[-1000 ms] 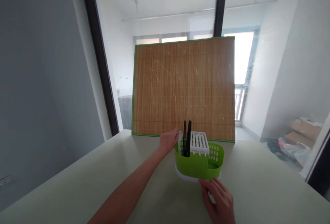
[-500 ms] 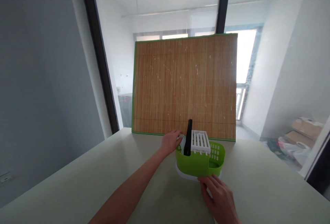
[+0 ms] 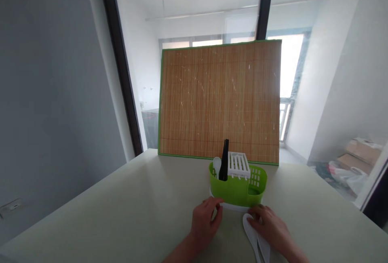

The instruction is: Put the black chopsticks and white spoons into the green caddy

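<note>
A green cutlery caddy [image 3: 233, 190] stands on a white base tray [image 3: 235, 207]. Inside its left part are a white spoon [image 3: 216, 164], bowl up, and black chopsticks [image 3: 224, 162] leaning upright. A white slotted rack [image 3: 239, 163] sits across its top. My left hand [image 3: 207, 219] is at the front left edge of the base tray, thumb and fingers apart, holding nothing. My right hand [image 3: 269, 226] is lower right, its curled fingers on the bowl end of white spoons [image 3: 250, 232] lying in front of the caddy. The hand partly hides these spoons.
The pale table [image 3: 127, 206] stretches to both sides. Behind the caddy, a bamboo mat [image 3: 218, 101] with green edging stands upright against a glass partition. Cardboard boxes [image 3: 362, 152] and plastic bags lie on the floor beyond, at the right.
My left hand has left the white spoon in the caddy and come down toward me to the base tray. My right hand has shifted right, and the white spoons on the table now show.
</note>
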Motion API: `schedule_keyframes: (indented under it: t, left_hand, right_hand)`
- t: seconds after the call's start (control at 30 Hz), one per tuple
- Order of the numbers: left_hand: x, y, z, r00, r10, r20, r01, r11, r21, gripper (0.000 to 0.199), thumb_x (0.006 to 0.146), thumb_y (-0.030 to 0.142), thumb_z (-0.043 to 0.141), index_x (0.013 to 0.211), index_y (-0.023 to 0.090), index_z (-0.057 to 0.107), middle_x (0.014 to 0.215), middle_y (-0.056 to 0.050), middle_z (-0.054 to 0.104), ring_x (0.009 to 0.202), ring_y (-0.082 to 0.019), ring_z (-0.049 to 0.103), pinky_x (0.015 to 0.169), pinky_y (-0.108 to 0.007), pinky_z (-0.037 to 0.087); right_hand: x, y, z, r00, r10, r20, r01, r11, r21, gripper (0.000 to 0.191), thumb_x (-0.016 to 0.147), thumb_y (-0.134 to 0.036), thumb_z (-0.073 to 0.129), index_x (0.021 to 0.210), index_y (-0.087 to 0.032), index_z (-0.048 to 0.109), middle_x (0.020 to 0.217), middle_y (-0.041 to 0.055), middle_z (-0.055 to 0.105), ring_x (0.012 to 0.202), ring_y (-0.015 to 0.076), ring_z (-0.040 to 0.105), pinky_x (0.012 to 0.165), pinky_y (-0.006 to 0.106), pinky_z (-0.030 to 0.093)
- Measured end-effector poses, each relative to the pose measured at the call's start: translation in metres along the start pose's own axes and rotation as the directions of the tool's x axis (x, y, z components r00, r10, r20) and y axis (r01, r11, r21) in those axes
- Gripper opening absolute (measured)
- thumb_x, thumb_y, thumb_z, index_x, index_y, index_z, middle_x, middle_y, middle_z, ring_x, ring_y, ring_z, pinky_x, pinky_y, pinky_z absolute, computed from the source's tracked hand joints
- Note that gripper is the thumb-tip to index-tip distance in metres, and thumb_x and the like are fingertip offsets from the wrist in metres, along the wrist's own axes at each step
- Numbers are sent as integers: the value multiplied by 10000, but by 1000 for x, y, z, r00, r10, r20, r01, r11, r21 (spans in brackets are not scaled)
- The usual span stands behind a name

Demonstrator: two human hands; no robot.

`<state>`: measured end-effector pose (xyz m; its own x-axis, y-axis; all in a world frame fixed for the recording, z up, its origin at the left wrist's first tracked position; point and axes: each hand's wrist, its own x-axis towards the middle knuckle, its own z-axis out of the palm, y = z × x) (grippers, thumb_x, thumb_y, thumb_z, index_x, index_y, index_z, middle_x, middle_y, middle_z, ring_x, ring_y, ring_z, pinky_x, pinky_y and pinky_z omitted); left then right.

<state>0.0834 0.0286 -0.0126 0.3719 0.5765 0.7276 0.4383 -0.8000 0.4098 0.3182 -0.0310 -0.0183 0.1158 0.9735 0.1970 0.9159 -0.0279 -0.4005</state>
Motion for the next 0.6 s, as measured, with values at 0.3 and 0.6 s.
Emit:
schedule_keyframes:
  t: [0.3,0.6]
  left_hand:
    - [-7,-1,7,997,-6,77,7,1000,-18,200,851,159,463,1007,219,574,790,-13,627,633,-109,549,634,-214,438]
    - [-7,2,2,995,41,95,-39,999,-29,210,869,188,431,1022,208,573,771,-29,633,601,-115,550,609,-222,451]
  right_hand:
    - [4,-16,11,986,-136,-95,138,990,5,313,861,-386,456,671,-226,645,690,27,622,742,221,573,681,306,404]
    - [-15,-40,-3,773,-98,-627,346,894,286,236,892,-380,490,983,-205,619,881,42,670,712,174,605,651,251,475]
